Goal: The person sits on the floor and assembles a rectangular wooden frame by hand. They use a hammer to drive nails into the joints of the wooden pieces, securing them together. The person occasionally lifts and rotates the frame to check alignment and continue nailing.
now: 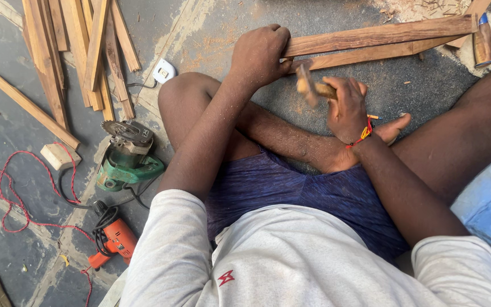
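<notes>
Head view: left hand (259, 54) grips the end of a long brown wooden strip (379, 35). Right hand (346, 108), just beside it, clasps a blurred wooden-handled hammer (312, 88).

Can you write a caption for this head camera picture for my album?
Sitting on the floor, the left hand steadies a wooden strip while the right hand swings a blurred hammer.

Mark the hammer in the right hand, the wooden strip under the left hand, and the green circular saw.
hammer (313, 90), head view, on its wooden handle.
wooden strip (379, 35), head view, mid-length on its top face.
green circular saw (129, 165), head view, on its green body.
</notes>
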